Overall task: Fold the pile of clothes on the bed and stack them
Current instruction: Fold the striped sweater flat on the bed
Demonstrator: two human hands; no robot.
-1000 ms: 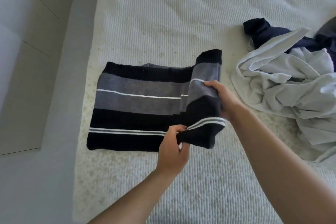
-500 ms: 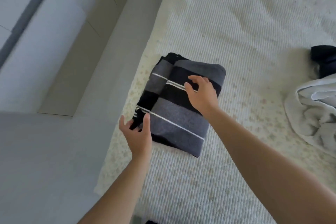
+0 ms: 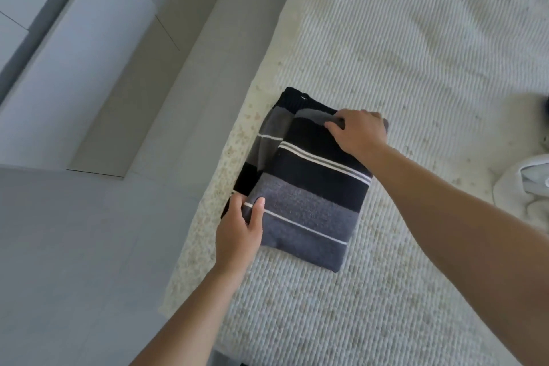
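Folded striped sweater (image 3: 309, 187) near the left edge of the bed (image 3: 416, 68), both hands on it.

Left hand (image 3: 239, 235) grips the near left corner, thumb on top and fingers tucked beneath; right hand (image 3: 358, 132) has fingers curled over the far edge, pinching the top fold. The knit looks soft, thick and limp, likely light but prone to sagging and unfolding (layers already sit offset on the left side). Best taken from beneath at opposite edges, supporting all layers together. Unfolded pale clothes (image 3: 523, 184) lie well apart at right.
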